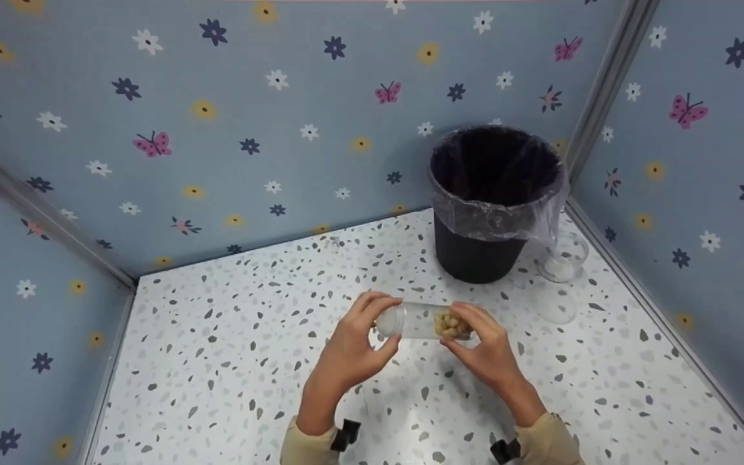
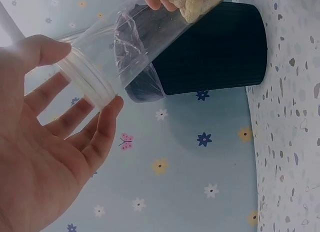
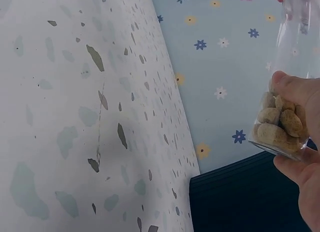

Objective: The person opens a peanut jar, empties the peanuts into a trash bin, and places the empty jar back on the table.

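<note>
Fingers of left hand (image 1: pixel 352 343) pinch round translucent lid (image 1: pixel 387 321), right hand (image 1: pixel 491 349) grips clear cylindrical jar (image 1: pixel 419 321); likely lid-turning, needs jar steady.

The person's left hand (image 1: pixel 354 342) and right hand (image 1: pixel 488 342) are both bare, with slim fingers. Well behind the left fingers, past the wrist, begins a beige left sleeve (image 1: pixel 304 445); behind the right fingers there is a right sleeve (image 1: pixel 549 442) of the same plain beige, with some soft folds. At each cuff, on the thumb side, sits a small, angular piece of black gear: the left black piece (image 1: pixel 346 435) and the right black piece (image 1: pixel 505 450).
</note>
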The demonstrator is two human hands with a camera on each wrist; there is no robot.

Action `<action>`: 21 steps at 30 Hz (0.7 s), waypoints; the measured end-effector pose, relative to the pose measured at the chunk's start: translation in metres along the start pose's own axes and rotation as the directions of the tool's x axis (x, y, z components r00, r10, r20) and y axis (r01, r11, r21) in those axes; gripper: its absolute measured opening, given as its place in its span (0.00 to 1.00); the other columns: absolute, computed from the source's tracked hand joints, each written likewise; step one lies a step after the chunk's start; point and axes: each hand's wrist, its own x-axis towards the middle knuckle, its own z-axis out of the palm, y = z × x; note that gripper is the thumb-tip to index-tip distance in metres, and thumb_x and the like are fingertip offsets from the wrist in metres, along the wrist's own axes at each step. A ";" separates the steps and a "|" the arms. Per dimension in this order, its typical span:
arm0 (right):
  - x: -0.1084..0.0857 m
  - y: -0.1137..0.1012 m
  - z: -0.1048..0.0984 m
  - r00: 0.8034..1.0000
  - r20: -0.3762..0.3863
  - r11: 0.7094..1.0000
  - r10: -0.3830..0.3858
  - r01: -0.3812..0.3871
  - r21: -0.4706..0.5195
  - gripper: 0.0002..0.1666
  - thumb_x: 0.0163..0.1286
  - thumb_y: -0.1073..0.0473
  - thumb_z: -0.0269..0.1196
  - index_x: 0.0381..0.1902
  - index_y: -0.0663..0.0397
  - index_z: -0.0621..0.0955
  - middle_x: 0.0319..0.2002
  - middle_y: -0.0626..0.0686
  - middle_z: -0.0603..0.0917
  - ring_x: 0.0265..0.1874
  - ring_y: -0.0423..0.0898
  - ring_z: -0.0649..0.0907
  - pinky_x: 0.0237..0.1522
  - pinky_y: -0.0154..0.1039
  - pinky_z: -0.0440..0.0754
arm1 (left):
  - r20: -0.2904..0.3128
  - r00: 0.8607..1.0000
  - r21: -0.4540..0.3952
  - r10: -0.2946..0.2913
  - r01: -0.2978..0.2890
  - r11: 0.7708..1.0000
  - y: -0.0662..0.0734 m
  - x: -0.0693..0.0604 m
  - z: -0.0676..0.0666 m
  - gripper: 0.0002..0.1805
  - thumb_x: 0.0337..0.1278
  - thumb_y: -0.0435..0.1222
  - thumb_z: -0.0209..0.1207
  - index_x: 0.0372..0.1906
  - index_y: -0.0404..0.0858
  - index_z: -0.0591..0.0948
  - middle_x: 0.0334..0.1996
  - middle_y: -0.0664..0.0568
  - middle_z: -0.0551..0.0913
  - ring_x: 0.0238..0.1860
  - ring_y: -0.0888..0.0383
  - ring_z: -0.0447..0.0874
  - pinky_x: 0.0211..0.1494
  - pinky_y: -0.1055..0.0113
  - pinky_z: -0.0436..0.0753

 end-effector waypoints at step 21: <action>-0.013 0.003 0.001 0.998 0.005 0.998 0.063 -0.063 0.009 0.41 0.42 0.69 0.80 0.58 0.57 0.80 0.55 0.53 0.80 0.52 0.50 0.80 0.53 0.30 0.77 | -0.051 0.997 0.050 -0.052 0.055 0.997 -0.015 -0.009 0.007 0.34 0.62 0.53 0.61 0.69 0.48 0.67 0.60 0.54 0.70 0.59 0.55 0.72 0.58 0.54 0.76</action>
